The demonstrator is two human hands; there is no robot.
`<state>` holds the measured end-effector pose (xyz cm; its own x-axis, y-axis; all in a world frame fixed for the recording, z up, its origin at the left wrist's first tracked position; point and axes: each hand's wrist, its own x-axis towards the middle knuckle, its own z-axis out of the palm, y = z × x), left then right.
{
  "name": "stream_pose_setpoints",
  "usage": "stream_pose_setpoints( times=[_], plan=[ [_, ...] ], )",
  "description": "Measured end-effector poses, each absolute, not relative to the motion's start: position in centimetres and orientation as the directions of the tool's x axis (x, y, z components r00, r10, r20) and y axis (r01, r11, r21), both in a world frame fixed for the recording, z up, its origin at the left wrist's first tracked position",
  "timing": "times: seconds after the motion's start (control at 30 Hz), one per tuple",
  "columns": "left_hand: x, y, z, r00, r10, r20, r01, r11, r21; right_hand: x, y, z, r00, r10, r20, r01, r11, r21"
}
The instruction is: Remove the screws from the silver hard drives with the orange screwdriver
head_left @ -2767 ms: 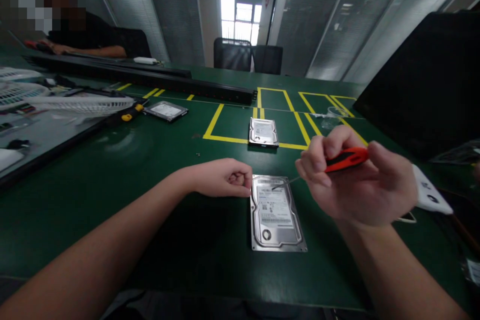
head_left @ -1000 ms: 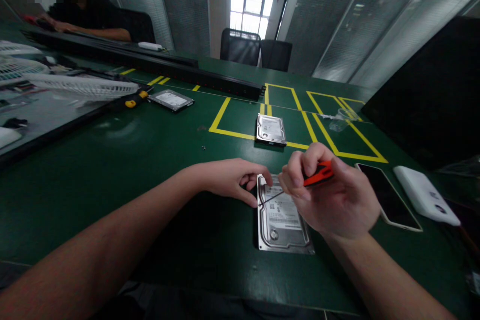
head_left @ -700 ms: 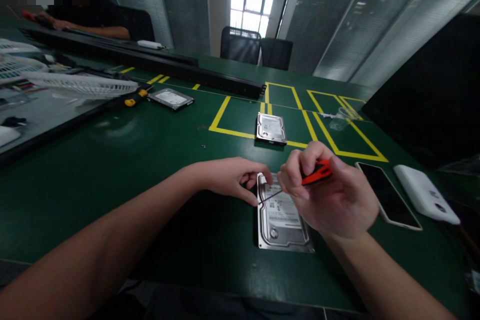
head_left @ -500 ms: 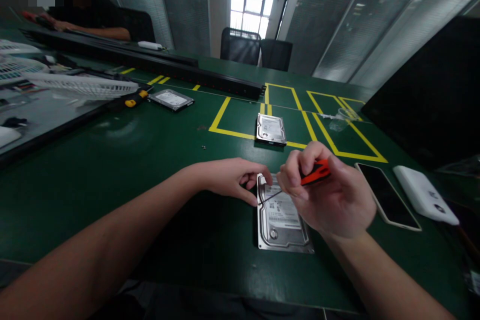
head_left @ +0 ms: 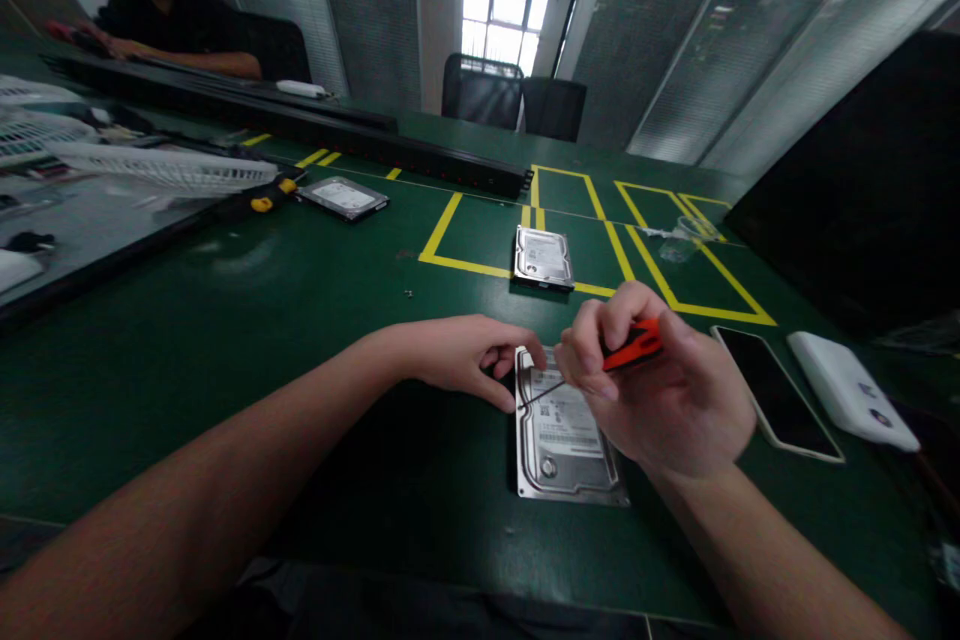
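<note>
R hand (head_left: 664, 400) grips screwdriver (head_left: 634, 344), tip apparently on hard drive (head_left: 566, 435).

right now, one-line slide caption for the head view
Right hand holds an orange screwdriver to a hard drive steadied by the left hand.

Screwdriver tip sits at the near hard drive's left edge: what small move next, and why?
Probably turn the screwdriver in place with the right hand. Its tip rests at the hard drive's left edge, and the left hand braces that corner against sliding.
</note>
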<state>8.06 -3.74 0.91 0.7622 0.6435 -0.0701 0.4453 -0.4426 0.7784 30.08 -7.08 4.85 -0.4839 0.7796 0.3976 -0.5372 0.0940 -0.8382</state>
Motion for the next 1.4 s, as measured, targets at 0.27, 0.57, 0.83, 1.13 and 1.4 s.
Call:
stream_pose_setpoints(
  times=[0.27,0.57,0.83,1.13,1.4],
  plan=[
    [8.2,-3.8,1.1,0.759,0.647,-0.078,0.459,-0.446,0.768,30.0,-7.1,4.8,-0.487,0.774,0.405,-0.552,0.086,-0.829],
    [8.1,-3.8,0.9,0.758,0.647,-0.080,0.456,-0.439,0.774,29.9,-7.0,4.7,-0.489,0.770,0.410,-0.553,0.090,-0.828],
    [8.1,-3.7,0.7,0.759,0.648,-0.057,0.444,-0.452,0.774,29.7,-7.3,4.9,-0.510,0.754,0.413,-0.539,0.095,-0.837],
    [8.1,-3.6,0.6,0.761,0.647,-0.055,0.448,-0.462,0.766,29.4,-7.5,4.9,-0.527,0.750,0.400,-0.539,0.070,-0.840],
    [8.2,-3.8,0.9,0.751,0.655,-0.080,0.467,-0.442,0.766,28.7,-7.4,5.2,-0.544,0.757,0.362,-0.536,0.018,-0.844]
  ],
)
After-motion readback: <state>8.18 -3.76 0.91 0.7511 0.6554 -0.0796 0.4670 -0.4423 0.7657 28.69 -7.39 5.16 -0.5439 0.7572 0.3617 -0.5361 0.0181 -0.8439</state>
